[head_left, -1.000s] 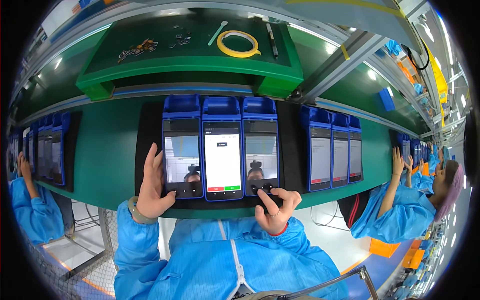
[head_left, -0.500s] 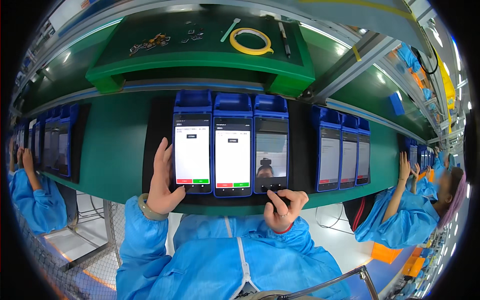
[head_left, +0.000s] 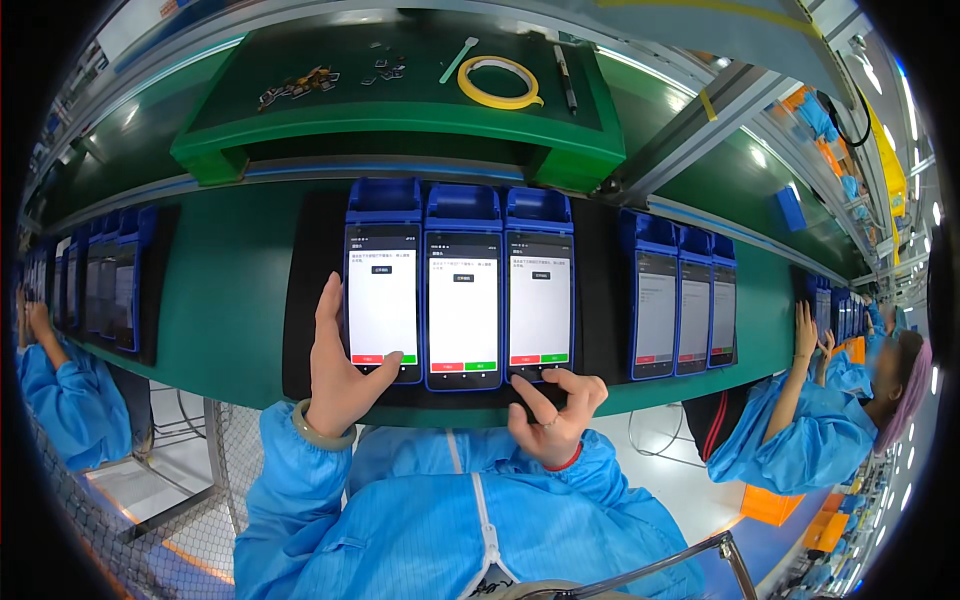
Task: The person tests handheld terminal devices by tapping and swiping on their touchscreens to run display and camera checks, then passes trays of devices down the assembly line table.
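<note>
Three blue handheld payment terminals stand side by side before me, each with a lit white screen showing a red and a green button at its foot. My left hand (head_left: 347,357) lies along the left edge of the left terminal (head_left: 382,300), fingers stretched up and thumb on its green button. The middle terminal (head_left: 463,310) is touched by neither hand. At the lower edge of the right terminal (head_left: 540,300) is my right hand (head_left: 556,412), index finger extended near the bottom corner and the other fingers loosely bent; nothing is held in it.
A black mat (head_left: 312,230) lies under the terminals on the green bench. Behind, a green raised shelf (head_left: 400,122) bears a yellow tape roll (head_left: 500,82), a pen (head_left: 565,80) and small parts. More terminals (head_left: 655,300) stand to the right; co-workers sit at both sides.
My left thumb has moved up and right onto the green button. The right terminal's screen has gone from a camera picture to the white page. My right hand has shifted slightly left.
</note>
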The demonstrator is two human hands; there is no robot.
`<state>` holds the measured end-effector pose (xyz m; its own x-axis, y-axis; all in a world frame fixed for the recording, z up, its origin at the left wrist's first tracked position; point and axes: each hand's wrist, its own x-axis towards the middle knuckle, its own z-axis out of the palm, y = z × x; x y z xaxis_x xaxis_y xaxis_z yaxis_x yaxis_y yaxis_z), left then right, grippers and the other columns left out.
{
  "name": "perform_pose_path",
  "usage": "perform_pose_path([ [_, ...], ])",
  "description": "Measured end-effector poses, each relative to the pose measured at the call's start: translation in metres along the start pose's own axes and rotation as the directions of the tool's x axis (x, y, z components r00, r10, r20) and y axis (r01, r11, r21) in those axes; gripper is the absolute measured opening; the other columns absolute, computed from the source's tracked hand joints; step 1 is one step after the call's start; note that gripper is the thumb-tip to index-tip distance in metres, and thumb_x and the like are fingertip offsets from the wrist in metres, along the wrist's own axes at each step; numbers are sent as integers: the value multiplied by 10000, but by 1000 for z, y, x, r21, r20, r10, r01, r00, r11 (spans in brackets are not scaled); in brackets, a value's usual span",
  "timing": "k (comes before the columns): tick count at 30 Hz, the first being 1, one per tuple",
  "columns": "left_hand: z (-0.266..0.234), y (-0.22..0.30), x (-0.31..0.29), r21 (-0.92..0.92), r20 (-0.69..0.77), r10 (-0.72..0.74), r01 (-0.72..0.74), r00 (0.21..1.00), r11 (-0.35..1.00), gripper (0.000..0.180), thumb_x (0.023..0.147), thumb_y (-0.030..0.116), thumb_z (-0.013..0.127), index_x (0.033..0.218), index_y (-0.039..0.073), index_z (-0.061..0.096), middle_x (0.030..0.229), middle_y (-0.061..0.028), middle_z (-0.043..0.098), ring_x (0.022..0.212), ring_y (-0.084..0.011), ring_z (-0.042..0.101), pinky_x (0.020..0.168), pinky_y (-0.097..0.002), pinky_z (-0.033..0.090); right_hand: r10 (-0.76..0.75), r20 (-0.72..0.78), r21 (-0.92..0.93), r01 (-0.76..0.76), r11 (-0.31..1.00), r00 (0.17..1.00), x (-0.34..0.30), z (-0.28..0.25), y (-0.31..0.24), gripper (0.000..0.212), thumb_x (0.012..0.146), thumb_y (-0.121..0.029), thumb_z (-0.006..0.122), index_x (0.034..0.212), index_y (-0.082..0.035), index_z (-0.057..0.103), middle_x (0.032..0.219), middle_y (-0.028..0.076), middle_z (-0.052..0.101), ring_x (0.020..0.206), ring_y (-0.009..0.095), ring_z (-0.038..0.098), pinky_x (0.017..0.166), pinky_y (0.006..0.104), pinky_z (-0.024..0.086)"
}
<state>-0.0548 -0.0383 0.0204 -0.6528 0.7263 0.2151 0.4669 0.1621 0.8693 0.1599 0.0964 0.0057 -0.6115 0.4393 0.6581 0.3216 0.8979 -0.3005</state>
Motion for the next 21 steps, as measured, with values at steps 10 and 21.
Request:
perform_pose_path([
  [10, -4, -5, -3, -100, 0, 23, -23, 1000, 995, 856, 709, 18, 591, 1428, 30, 127, 1339, -260, 348, 1236, -342, 414, 1027, -411, 351, 56, 98, -23, -54, 998, 994, 17, 0, -12, 301, 665, -267, 718, 952, -180, 700, 1024, 54, 569, 922, 224, 471, 853, 394, 310],
  [21, -5, -3, -3, -222, 15, 7, -3, 1000, 975, 835, 707, -20, 522, 1437, 32, 120, 1371, -246, 325, 1270, -308, 370, 1058, -395, 291, 170, -94, -38, -174, 984, 981, -3, -10, 22, 281, 648, -131, 683, 928, -149, 686, 981, 59, 565, 865, 228, 470, 783, 370, 325],
])
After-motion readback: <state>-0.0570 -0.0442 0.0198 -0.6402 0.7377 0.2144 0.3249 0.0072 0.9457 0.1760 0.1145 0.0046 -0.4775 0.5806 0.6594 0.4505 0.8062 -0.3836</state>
